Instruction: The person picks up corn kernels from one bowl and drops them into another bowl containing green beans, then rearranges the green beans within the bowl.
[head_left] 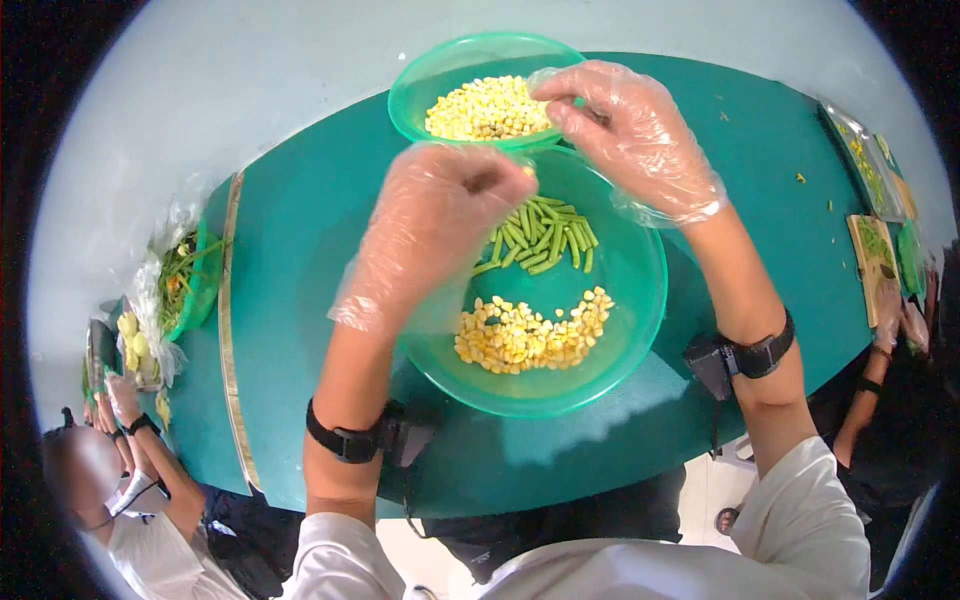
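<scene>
My left hand (435, 225), in a clear plastic glove, is closed above the large green bowl (640, 340), with a small yellow corn kernel (528, 173) at its fingertips. My right hand (635, 135), gloved the same way, reaches over the rim of the smaller green bowl (420, 75). Its thumb and fingers are drawn together; what they hold, if anything, is too small to tell. Corn kernels (485, 110) fill the smaller bowl's bottom. Inside the large bowl, cut green beans (545, 235) lie at the far side and more corn kernels (525, 340) at the near side.
Both bowls stand on a green table (310, 200). At the left are a green basket of vegetables (195, 280) and a person's gloved hand (123, 395). On the right lie a cutting board (868, 265), a tray (860, 160) and another person's hands (890, 310).
</scene>
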